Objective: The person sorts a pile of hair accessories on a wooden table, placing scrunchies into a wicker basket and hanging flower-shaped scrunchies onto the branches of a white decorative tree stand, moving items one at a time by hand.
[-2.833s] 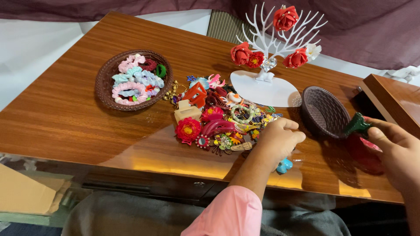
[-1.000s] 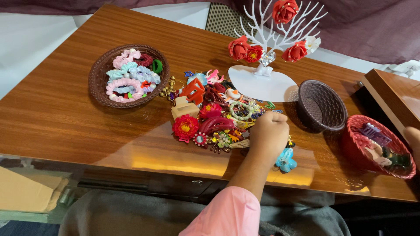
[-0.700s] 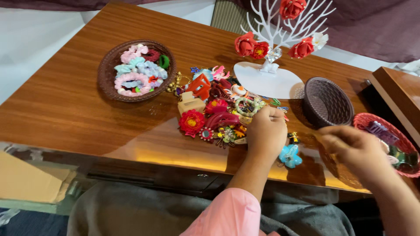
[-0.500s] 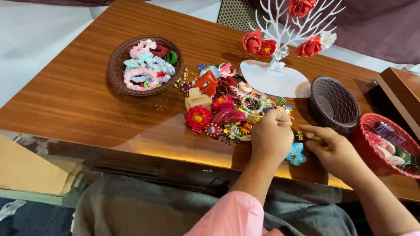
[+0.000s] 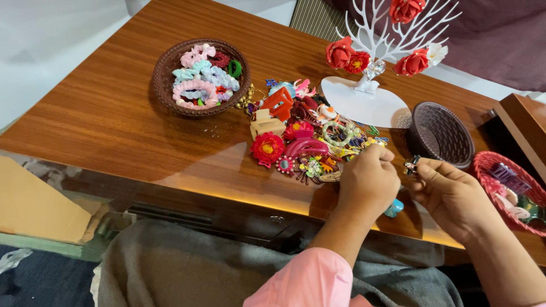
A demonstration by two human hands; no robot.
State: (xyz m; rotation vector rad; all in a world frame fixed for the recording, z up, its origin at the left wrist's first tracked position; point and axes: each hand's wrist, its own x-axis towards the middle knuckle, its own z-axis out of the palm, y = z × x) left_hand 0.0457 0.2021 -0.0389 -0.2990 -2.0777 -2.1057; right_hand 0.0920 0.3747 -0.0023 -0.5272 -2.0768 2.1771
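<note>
The right hand [image 5: 452, 193], which was away over the red woven basket [image 5: 492, 170] a second ago, is now meeting the left hand [image 5: 369, 182] at the table's front edge, pinching a small dark clip [image 5: 410, 166], possibly metal. The left hand is curling loosely beside it; its grip is hidden. Sorting seems to be continuing from the glossy, bright heap of hair accessories [image 5: 301, 139], touching the left hand. Beyond stands an empty dark basket [image 5: 439, 133].

Glossy wood-grain tabletop [image 5: 102, 125] with a bright glare strip along its front edge. Pale floor [image 5: 45, 40] off to the left, dark maroon curtain [image 5: 500, 40] at the back right, and a striped chair back [image 5: 315, 20] poking up behind the far edge.
</note>
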